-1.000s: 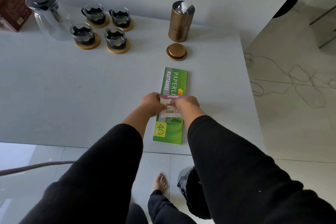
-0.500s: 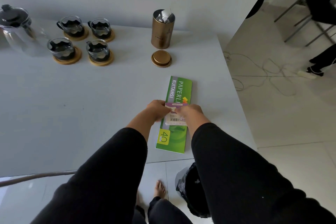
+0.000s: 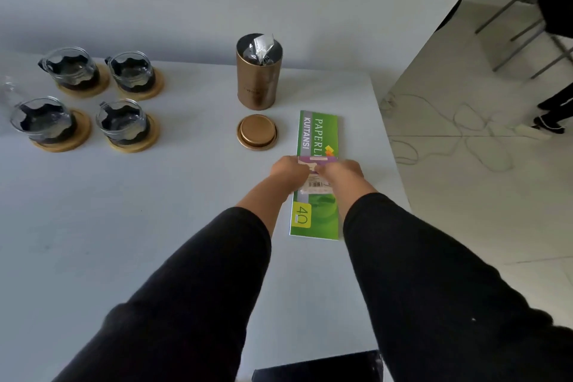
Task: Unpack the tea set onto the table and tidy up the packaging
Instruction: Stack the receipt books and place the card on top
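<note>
Both hands meet over a green receipt booklet (image 3: 319,133) lying near the table's right edge. My left hand (image 3: 286,172) and my right hand (image 3: 342,171) together pinch a small clear packet with a purple header and barcode (image 3: 316,184) just above the booklet. Several glass cups (image 3: 122,119) with black inserts stand on wooden coasters at the far left. An open gold tin (image 3: 259,84) with a silver foil bag poking out stands behind its gold lid (image 3: 256,131), which lies flat on the table.
The white table (image 3: 139,211) ends at the right by the tiled floor, where loose cables (image 3: 465,133) lie. Chair legs and another person's foot (image 3: 545,125) show at the far right. A black object (image 3: 316,369) sits at the bottom edge.
The view has shifted closer and to the right, so the glass teapot has almost left the frame. Both hands stay on the small packet over the booklet.
</note>
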`<state>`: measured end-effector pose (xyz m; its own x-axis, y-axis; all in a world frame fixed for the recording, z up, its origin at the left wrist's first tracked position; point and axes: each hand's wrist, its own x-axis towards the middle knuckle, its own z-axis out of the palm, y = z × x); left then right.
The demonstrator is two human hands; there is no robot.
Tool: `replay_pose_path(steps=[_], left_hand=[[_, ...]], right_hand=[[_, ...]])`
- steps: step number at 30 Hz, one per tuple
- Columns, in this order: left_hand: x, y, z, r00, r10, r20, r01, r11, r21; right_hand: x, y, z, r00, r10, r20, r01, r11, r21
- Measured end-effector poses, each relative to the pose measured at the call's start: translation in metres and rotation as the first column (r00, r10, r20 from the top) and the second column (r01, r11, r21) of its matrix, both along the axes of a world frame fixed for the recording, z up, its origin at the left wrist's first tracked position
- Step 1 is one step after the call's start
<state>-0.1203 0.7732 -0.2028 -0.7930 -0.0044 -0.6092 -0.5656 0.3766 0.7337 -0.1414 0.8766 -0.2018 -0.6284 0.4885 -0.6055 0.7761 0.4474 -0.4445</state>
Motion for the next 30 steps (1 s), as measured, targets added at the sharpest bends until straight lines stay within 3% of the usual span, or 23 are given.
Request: replay_pose_path(steps=[12,23,30], left_hand=[[-0.085,0.016,0.013,0.998,0.036,-0.06,-0.046,0.984,-0.171],[-0.098,0.013,0.008,0.994,-0.087,-0.066,0.063,0.952,-0.301],[-0.097,0.01,0.009,0.994,-0.097,-0.058,0.079,0.963,-0.26]], right_hand=[[-0.106,0.004,-0.005,0.996,0.059,-0.061,-0.059,0.998,-0.002],[-0.115,0.004,-0.017,0.993,0.072,-0.094,-0.071,0.997,0.02],[-0.114,0.001,-0.019,0.993,0.07,-0.099,-0.068,0.997,0.026]])
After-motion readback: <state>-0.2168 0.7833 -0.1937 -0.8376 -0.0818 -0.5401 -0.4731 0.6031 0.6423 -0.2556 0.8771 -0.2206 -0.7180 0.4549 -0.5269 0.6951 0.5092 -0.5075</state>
